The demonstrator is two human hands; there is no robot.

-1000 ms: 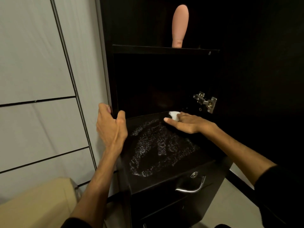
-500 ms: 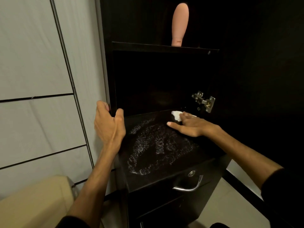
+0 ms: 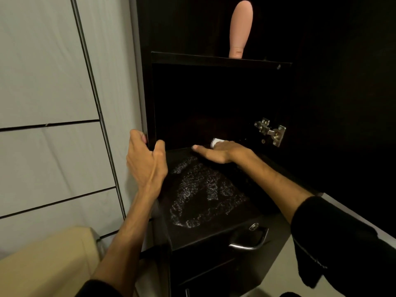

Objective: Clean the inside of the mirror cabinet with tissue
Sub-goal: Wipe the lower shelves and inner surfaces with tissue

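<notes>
Nearest me, my left hand (image 3: pixel 147 161) grips the cabinet's (image 3: pixel 220 61) left front edge for bracing. Farther in, my right hand (image 3: pixel 220 152) presses the tissue (image 3: pixel 215 142) flat-fingered onto the shelf (image 3: pixel 214 234). It looks soft, light, tear-prone; I'd keep it wadded under the fingertips.

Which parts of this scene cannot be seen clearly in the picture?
- Tissue, head view: mostly covered by the right hand; only a white corner shows.
- Left hand fingertips: curled behind the cabinet's left edge.
- Cabinet back wall: too dark to judge whether it is clean.
- Pink object on the upper shelf: its base is hidden by the shelf edge.
- Lower drawer below the handle: cut off by the bottom edge.
</notes>
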